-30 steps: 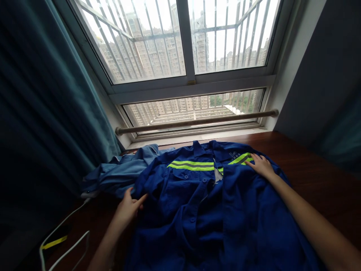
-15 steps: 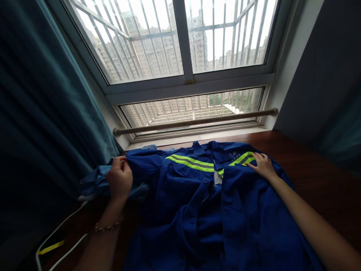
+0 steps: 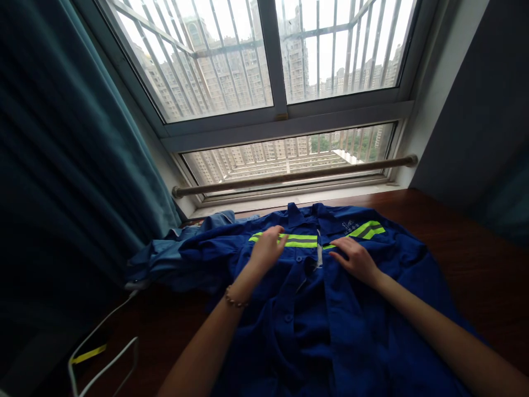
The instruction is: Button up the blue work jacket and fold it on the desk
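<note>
A blue work jacket [image 3: 306, 309] lies spread front side up, collar toward the window, its buttoned front partly open. Across its chest run yellow-green reflective strips [image 3: 303, 241]. Over the strip on the left side of the picture is my left hand [image 3: 266, 251], its fingers loosely bent and a little apart; I cannot tell whether it touches the cloth. My right hand [image 3: 356, 260] is beside the front opening, thumb and fingers apart, near the inner end of the other strip. A small white patch shows in the opening between the hands.
Lighter blue clothing [image 3: 161, 259] lies under the jacket's left sleeve, beside a teal curtain [image 3: 103, 143]. A white cable [image 3: 101, 322] and a yellow strip [image 3: 88, 354] are at lower left. Beyond the brown wooden surface [image 3: 413, 212], a rail [image 3: 297, 177] crosses the window.
My left hand has let go of the sleeve at the left and moved right to the chest. My right hand has slid inward along the strip toward the front opening.
</note>
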Demonstrator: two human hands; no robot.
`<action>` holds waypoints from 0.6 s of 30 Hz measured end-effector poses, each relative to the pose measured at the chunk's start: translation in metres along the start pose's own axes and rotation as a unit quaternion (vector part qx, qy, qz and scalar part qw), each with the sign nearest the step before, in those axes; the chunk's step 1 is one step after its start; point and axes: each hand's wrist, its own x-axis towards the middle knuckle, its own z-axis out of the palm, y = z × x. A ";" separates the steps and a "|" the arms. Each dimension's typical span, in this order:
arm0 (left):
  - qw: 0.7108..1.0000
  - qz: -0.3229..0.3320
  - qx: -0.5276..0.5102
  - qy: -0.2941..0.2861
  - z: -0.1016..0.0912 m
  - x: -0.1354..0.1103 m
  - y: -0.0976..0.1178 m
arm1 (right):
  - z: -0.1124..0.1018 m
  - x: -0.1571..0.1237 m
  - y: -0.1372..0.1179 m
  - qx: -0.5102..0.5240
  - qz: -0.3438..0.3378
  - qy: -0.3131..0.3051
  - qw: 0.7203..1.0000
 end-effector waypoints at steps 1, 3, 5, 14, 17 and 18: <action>0.999 0.009 -0.050 0.001 0.023 0.002 0.007 | 0.006 -0.002 -0.012 -0.007 0.004 -0.025 1.000; 0.995 -0.002 -0.097 -0.010 0.063 0.002 0.013 | 0.016 -0.007 -0.024 -0.044 0.042 -0.061 0.996; 0.991 -0.050 -0.119 -0.041 0.090 -0.001 0.011 | 0.021 -0.010 -0.022 -0.084 0.108 -0.093 0.986; 0.951 -0.245 -0.187 0.023 0.091 -0.010 -0.041 | 0.014 0.001 0.027 -0.107 0.279 -0.084 0.951; 0.906 -0.351 -0.217 0.097 0.081 -0.001 -0.068 | 0.016 0.004 0.044 -0.092 0.312 -0.027 0.945; 0.894 -0.376 -0.220 0.106 0.077 0.002 -0.076 | 0.017 0.007 0.050 -0.072 0.316 -0.023 0.946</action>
